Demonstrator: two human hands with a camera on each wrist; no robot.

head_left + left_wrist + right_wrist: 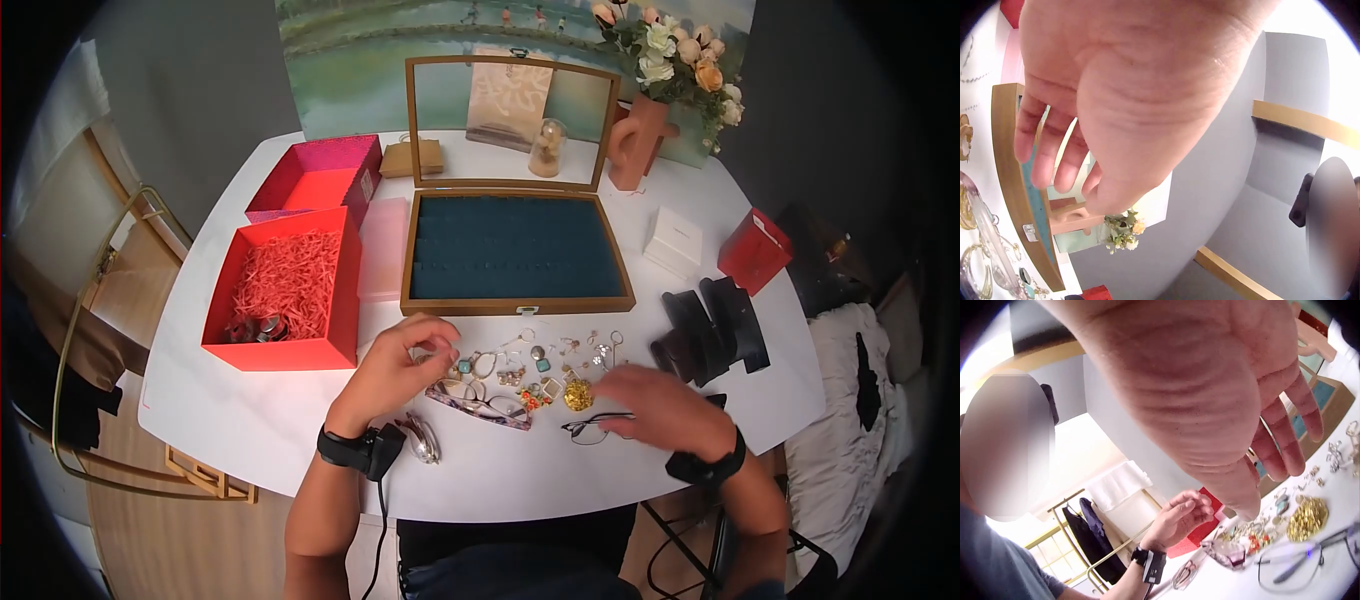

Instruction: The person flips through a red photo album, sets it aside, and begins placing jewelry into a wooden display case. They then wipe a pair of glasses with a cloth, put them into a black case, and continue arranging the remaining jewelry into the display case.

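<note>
My left hand (398, 368) hovers over the left side of a spread of jewelry, fingers loosely bent and holding nothing. Below its fingertips lie eyeglasses with a patterned frame (480, 408). A second folded pair of glasses (424, 440) sits beside the left wrist. On the other side, my right hand (668, 410) is held palm down with relaxed fingers, its grasp empty. It overlaps the thin dark-framed eyeglasses (590, 430) in the head view. Between the hands are a bunched gold piece (577, 394), a red-and-yellow ornament (534, 400) and several earrings and rings.
A glass-lidded wooden case (520, 308) stands raised-lid behind the jewelry, lined in dark teal. To the left are a red box (290, 356) of shredded paper and a pink-red tray (312, 190). Dark display stands (705, 335), a white box (673, 242) and a red box (755, 252) stand right.
</note>
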